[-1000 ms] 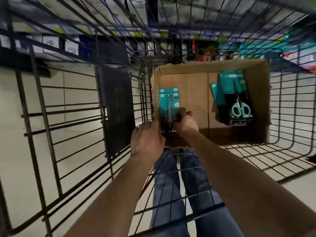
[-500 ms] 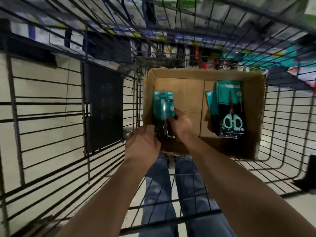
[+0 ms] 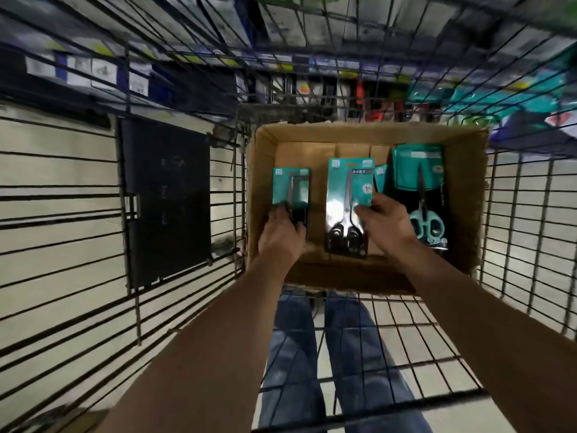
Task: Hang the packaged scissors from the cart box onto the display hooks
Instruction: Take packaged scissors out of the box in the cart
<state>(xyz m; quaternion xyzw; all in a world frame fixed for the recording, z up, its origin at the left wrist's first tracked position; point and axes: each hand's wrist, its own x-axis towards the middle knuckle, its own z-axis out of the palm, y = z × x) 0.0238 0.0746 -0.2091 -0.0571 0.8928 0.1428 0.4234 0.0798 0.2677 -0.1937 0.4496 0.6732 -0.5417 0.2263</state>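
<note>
An open cardboard box (image 3: 468,195) sits in the wire cart. My left hand (image 3: 282,235) grips a small teal pack of scissors (image 3: 291,186) by its lower end, over the box's left side. My right hand (image 3: 385,225) pinches the right edge of a larger teal pack with black-handled scissors (image 3: 346,201), held over the middle of the box. More packs lie at the box's right, the top one with mint-handled scissors (image 3: 421,198).
The black wire cart (image 3: 515,245) surrounds the box. A black flap panel (image 3: 165,201) hangs on the cart's left side. Blurred store shelves (image 3: 312,73) with goods run along the top. My legs in jeans (image 3: 318,370) show beneath the cart floor.
The single stack held between both hands has split: my left hand keeps the small pack at the left, my right hand has drawn the larger pack to the right.
</note>
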